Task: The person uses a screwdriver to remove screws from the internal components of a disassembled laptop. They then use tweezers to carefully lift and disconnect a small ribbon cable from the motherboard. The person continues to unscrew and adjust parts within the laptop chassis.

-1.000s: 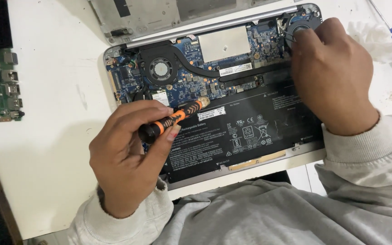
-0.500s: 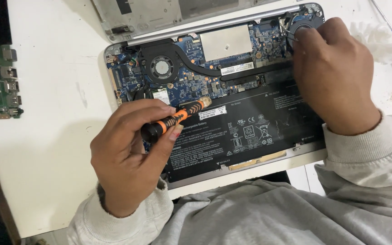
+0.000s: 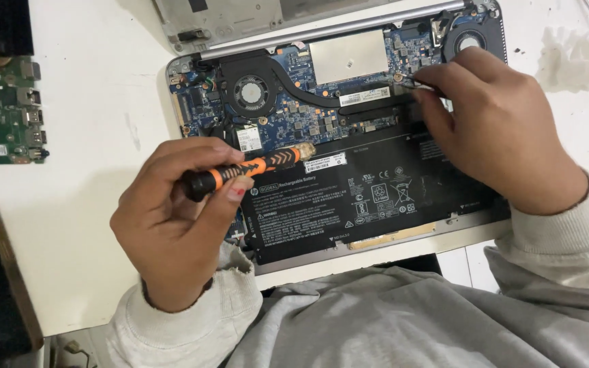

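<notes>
The head view shows the left hand (image 3: 172, 225) still clamped on the orange screwdriver (image 3: 247, 170) over the open laptop (image 3: 335, 129) at the counter's far edge; the right hand (image 3: 499, 136) fingers now pinch a thin tool on the board.

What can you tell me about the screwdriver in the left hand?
The screwdriver is small, with an orange handle bearing black grip marks, a black end cap and a short metal collar at the front. It looks like plastic and rubber. It lies almost level, tip pointing right over the open laptop, near the top edge of the black battery. The left hand wraps its rear half; the tip itself is too small to make out.
</notes>
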